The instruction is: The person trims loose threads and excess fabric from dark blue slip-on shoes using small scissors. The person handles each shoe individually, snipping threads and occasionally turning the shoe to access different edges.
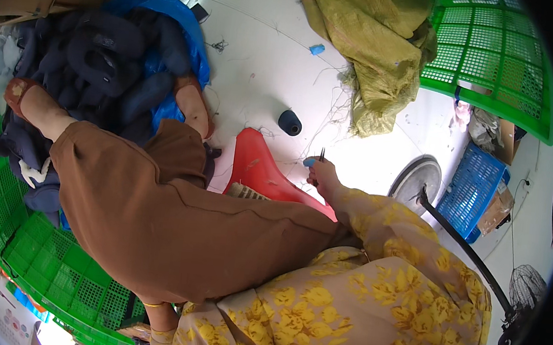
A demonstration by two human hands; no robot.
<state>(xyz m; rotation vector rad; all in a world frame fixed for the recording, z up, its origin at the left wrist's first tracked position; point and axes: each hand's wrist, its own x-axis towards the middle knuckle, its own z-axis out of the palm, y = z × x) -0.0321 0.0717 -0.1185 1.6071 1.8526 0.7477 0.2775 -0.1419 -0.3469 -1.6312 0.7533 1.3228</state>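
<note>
The white floor (253,69) ran out of sight under nearly everything, its far parts cut off by the dark rim of the view. Brown trousers (169,228) and a flowered top (342,314) covered much of the lower half and hid the left hand; only its wrist (160,318) with bangles showed, so whether those fingers were clenched or released could not be told. One green crate (44,263), lower left, was partly covered by the trousers and by a heap of dark cushions (100,53), and its contents could not be made out. The cushions lay partly on a blue plastic sheet (202,50). Another green crate (484,59), upper right, was cut off at the top, an olive sack (378,35) hanging beside it. A red seat (257,160) was half hidden by the trousers. The blue basket (470,186) stood behind a round base (417,177), its inside unclear. Past the seat's right edge, the fingers of the right hand (323,175) grasped a small dark pointed tool (322,153), its lower part hidden, near a dark spool (290,123); a blue bit (308,162) at the fingers was hard to identify
</note>
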